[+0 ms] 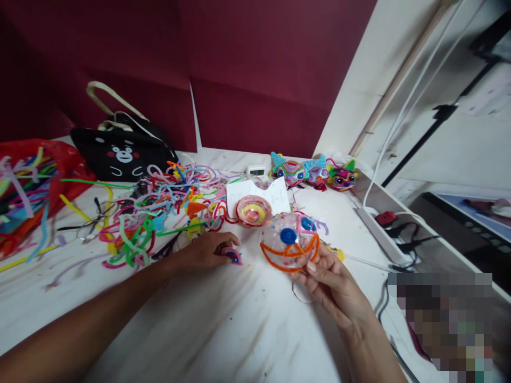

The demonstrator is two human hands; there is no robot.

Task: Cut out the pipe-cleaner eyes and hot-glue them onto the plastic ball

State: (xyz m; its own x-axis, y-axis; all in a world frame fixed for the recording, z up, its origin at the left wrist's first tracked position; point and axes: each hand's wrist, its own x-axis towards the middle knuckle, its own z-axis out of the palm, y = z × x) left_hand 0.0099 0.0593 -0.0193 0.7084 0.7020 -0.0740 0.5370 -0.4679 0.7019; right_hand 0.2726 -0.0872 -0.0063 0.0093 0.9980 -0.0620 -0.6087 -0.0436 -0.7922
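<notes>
My right hand (333,284) holds a clear ball (275,252) from below and the right. Orange pipe cleaner forms a mouth outline on its front, with a coiled blue round above and a pink-edged blue piece beside that. My left hand (207,250) pinches a small pink and blue pipe-cleaner piece (232,256) at the white tabletop, left of the ball. Just behind them a bowl-like round piece (253,211) with red and yellow rings leans near a cut sheet of white paper (279,197).
Loose pipe cleaners (139,229) heap on the left, beside glasses (98,215), a red bag (75,159) of more stems and a black bear-face bag (123,154). Finished-looking animal heads (291,173) stand at the back. A power strip (379,234) with cables lies right.
</notes>
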